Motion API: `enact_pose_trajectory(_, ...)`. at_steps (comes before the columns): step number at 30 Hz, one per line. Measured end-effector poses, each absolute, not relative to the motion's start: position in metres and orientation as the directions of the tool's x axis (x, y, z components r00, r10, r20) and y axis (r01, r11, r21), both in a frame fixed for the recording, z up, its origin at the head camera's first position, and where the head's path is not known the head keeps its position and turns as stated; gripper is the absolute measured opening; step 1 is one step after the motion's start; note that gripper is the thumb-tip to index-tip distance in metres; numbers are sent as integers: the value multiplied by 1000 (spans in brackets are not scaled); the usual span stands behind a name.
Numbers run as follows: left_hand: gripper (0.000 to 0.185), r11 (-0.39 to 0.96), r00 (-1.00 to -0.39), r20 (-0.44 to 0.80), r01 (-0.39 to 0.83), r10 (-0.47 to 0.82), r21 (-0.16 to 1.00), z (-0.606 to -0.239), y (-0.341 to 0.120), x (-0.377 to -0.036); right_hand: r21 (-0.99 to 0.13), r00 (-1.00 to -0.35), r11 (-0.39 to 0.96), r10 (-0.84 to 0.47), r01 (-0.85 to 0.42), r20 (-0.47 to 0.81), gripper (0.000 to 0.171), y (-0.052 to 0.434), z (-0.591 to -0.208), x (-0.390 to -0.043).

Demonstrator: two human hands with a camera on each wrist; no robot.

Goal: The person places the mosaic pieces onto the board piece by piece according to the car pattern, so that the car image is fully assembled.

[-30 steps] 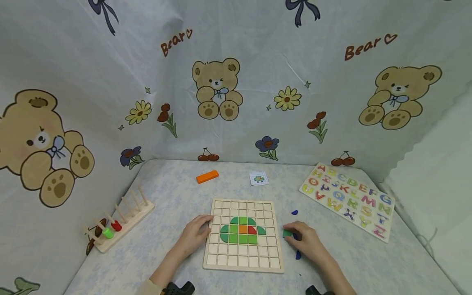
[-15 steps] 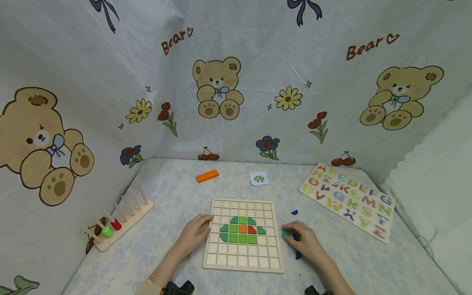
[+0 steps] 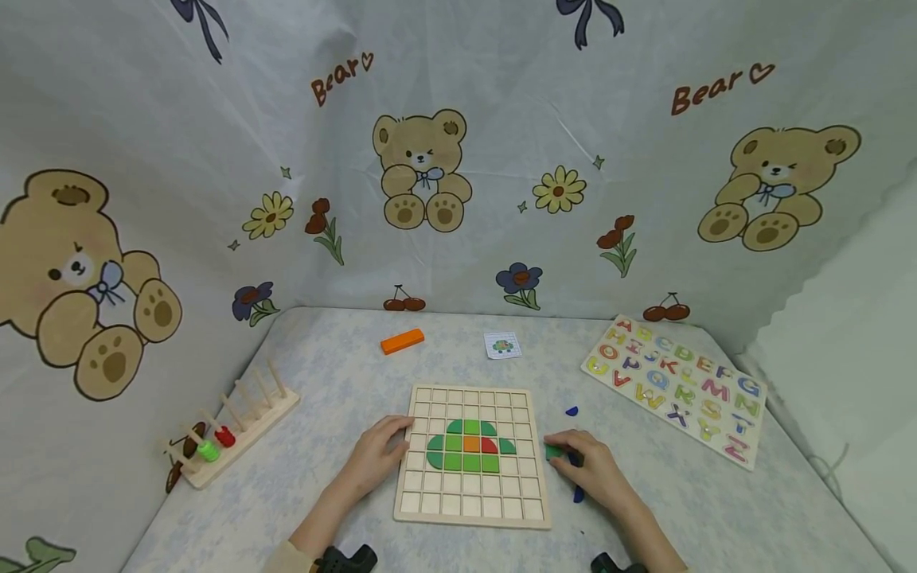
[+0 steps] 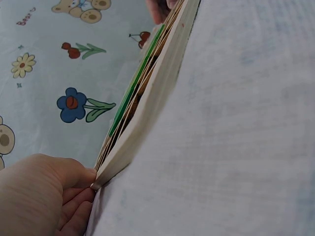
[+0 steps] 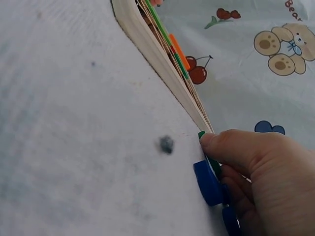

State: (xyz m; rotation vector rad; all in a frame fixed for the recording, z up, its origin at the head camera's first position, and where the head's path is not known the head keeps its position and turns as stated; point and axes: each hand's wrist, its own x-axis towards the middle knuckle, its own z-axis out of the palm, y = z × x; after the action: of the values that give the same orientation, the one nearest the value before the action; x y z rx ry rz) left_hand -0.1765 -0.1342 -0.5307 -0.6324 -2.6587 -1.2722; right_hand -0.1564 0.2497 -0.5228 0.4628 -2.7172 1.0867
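Right hand (image 3: 591,469): we find it pinching a green tile (image 3: 554,452), just beside the grid board's (image 3: 473,513) right edge.
Left hand (image 3: 376,458): fingers relaxed, we note, touching the board's left edge.
Blue pieces (image 5: 209,183): under the right fingers.

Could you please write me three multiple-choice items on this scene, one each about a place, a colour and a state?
1. Where does the alphabet puzzle lie?
A. to the right of the grid board
B. on the peg rack
C. under the left hand

2. What colour is the loose block behind the grid board?
A. blue
B. orange
C. white

3. What is the right hand doing?
A. lying flat on the alphabet puzzle
B. raised in the air
C. holding a green piece beside the board's right edge

Answers: 1 A, it sits by the table's right edge. 2 B, it is plainly orange. 3 C, the fingers curl round the piece, with blue pieces touching them.
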Motion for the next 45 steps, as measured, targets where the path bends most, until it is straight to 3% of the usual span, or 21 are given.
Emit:
enact_pose_trajectory(14, 40, 544, -905, 287, 419, 314, 727, -534, -135, -175, -653, -933, 669, -207, -356, 296, 31, 249, -527, -158)
enact_pose_trajectory(23, 40, 554, -904, 291, 423, 313, 718, -534, -134, -175, -725, -956, 624, -153, -291, 252, 30, 248, -518, -154)
enact_pose_trajectory(32, 40, 542, -900, 302, 431, 314, 721, -531, -134, -176, -643, -894, 626, -245, -441, 375, 31, 245, -500, -156)
enact_pose_trajectory(45, 40, 548, -905, 289, 421, 313, 723, -530, -134, -176, -628, -847, 571, -315, -529, 427, 31, 228, -488, -157)
